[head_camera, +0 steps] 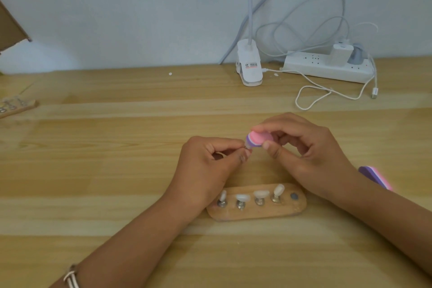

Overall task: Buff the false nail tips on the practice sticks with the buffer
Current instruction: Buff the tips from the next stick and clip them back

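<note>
- Well, in the head view the left hand (205, 166) pinches a small practice stick (247, 146) between thumb and forefinger, with the other fingers curled in.
- The right hand (304, 147) grips the buffer (258, 138), which is pink with purple and white layers. The thumb is below it and the fingers lie over the top. Its rounded end meets the top of the stick held by the left hand.
- The nail tip on that held stick is hidden behind the buffer and the fingertips.
- Just below both hands, towards the person, a wooden holder (257, 213) lies on the table (117, 170). In it stand 4 sticks (240, 203) with pale nail tips (261, 193), and 1 dark round disc (294, 196) shows at its right end.
- Beside the right wrist, on its outer side, a purple and pink striped piece (375, 176) shows. I cannot tell whether it belongs to the held buffer.
- Well beyond the hands, by the wall, sit a white clip lamp base (249, 65) and a power strip (327, 68), with a loose white cable (313, 91) in front.
- A bracelet (71, 278) circles the left wrist.
</note>
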The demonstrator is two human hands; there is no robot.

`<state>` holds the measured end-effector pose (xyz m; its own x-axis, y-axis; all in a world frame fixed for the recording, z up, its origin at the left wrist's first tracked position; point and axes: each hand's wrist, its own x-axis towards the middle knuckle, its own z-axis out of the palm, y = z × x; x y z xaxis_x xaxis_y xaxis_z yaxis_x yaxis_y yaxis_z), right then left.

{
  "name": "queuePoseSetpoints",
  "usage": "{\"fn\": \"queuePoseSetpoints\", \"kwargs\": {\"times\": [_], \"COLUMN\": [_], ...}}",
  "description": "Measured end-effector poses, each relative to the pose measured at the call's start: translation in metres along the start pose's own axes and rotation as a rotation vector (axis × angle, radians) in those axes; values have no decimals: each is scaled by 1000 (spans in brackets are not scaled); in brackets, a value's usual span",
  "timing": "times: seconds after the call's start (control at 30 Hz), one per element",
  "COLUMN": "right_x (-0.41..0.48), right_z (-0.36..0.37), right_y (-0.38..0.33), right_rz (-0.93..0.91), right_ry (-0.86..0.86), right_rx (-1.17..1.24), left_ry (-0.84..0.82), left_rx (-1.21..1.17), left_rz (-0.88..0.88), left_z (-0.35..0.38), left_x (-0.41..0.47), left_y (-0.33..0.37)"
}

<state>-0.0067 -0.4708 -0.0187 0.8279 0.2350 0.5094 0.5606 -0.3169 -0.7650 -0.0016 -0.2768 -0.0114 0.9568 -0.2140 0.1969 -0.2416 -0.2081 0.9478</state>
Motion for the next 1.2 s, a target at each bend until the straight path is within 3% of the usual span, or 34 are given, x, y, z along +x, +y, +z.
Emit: {"fn": "queuePoseSetpoints", "kwargs": {"times": [0.37,0.47,0.63,0.77,0.9,1.0,1.2], "right_x": [-1,1,-2,0,-2,1,-1], "right_z": [2,0,2,1,1,1,2], "right_y": [0,3,0,-1,-2,-1,-1], "right_rz": [-61,12,-33,34,29,68,10], "right_ry": [-75,-18,-66,-21,-101,-47,-73], "right_rx": [-18,-27,-20,-34,-7,-29,-49], "left_ry": [-33,-5,-28,-5,-31,-14,-19], "left_rx": [37,-16,-7,-21,32,4,26], "left_rz": [35,-2,-8,-30,-11,-24,-10], "left_z": [0,1,0,0,0,-1,-2], "left_x": [-1,-1,0,1,0,0,1], "left_y": [2,0,2,0,1,0,0]}}
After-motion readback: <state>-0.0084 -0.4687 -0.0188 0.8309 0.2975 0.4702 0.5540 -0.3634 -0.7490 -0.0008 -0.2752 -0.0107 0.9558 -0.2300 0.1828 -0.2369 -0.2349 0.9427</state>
